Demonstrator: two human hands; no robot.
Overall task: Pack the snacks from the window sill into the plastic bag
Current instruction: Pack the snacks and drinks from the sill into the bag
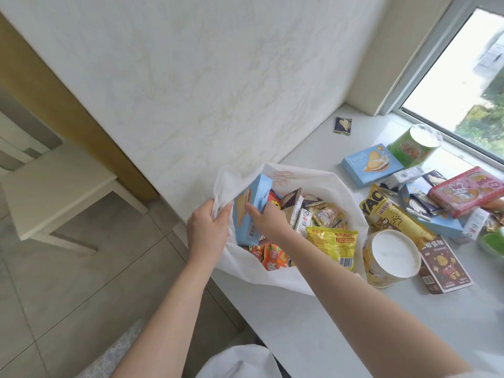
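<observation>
Both hands (208, 227) outstretched, gripping bag (275, 279), box (252, 211)

Just one view here, a wide-angle cam worn on the person's head, so there's no second angle to compare or overlap with. It looks forward and steeply down, along both forearms, which come up from the bottom edge. The left hand (208, 230) and right hand (268, 221) sit roughly mid-frame, close to the lens, at the open plastic bag (275, 276). The horizon is tilted: the window sill (341, 331) runs diagonally from lower middle up to the window (463, 85) in the top right corner. The white wall (191, 77) fills the upper middle, the floor tiles (68, 309) the lower left. Straight edges bow a bit toward the frame borders.
</observation>
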